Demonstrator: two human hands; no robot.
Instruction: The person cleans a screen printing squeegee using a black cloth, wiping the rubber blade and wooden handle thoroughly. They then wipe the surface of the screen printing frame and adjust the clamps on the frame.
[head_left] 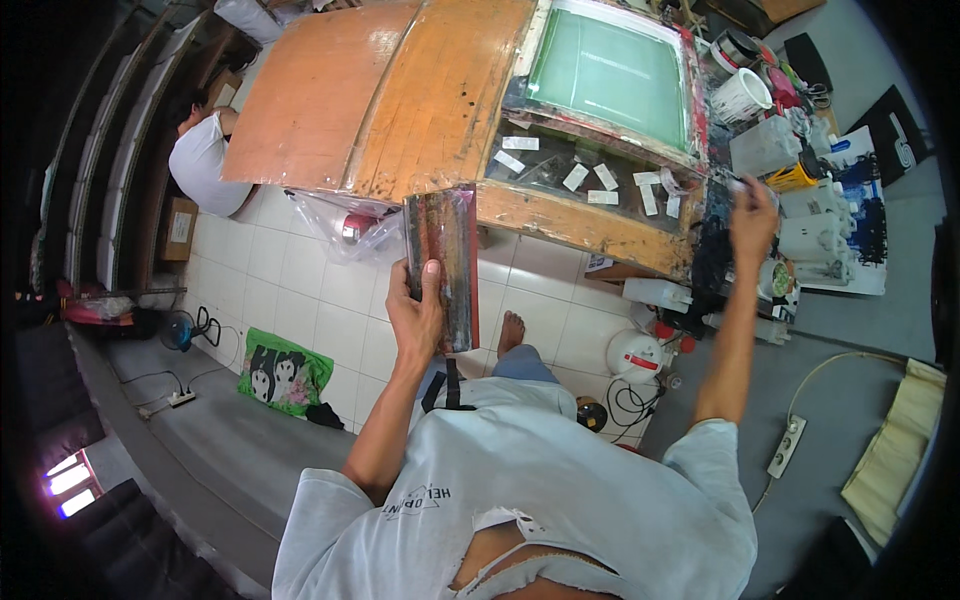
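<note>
My left hand [414, 314] is closed around a long, ink-stained squeegee [456, 260] with a red edge. It is held upright in front of my body, by the near edge of the wooden worktable [590, 226]. My right hand [754, 222] reaches out beside the table's right end, over a dark, ink-smeared surface. Its fingers are pinched together near a small pale bit that I cannot make out. Between the hands, on the far side, a screen printing frame [612, 75] with green mesh lies on the table. Several white tape strips [575, 177] stick to the glass before it.
A white tub [741, 97], a clear plastic container [765, 146] and several other containers crowd the right side. At left, a person in a white shirt [208, 160] crouches by shelves. A white round jug [634, 355] and cables lie on the tiled floor near my foot [511, 332].
</note>
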